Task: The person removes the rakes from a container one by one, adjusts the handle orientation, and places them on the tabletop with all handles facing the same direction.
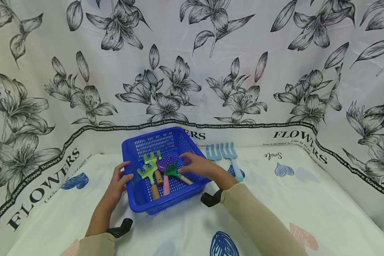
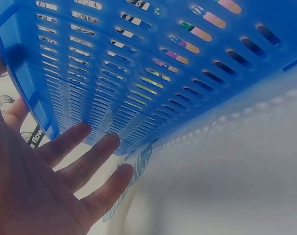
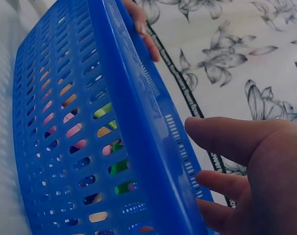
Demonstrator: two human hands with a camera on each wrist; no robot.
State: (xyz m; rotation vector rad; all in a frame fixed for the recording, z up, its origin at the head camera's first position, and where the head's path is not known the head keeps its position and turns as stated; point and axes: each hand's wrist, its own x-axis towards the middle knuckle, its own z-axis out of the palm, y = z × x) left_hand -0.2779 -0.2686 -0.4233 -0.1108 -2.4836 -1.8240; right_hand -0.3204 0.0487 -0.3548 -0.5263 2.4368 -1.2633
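Grip on the rim: from the head we see our left hand holding the left side of the blue basket, a thumb and a finger over its edge
Right hand: reaching over the basket's right side from the same view, fingers loosely spread, near the dark green fork
Inside the basket: that fork, a purple fork with a pink handle, and two light green forks with wooden handles
Pale blue rakes: a pair on the printed cloth, right of the basket; only the head view shows us these
Left wrist: we see what the head view hides, three nearly straight fingers by the slotted outer wall; the tools are colour slivers through the slots
Right wrist: our thumb and fingers stand wide by the near rim, holding nothing we can see
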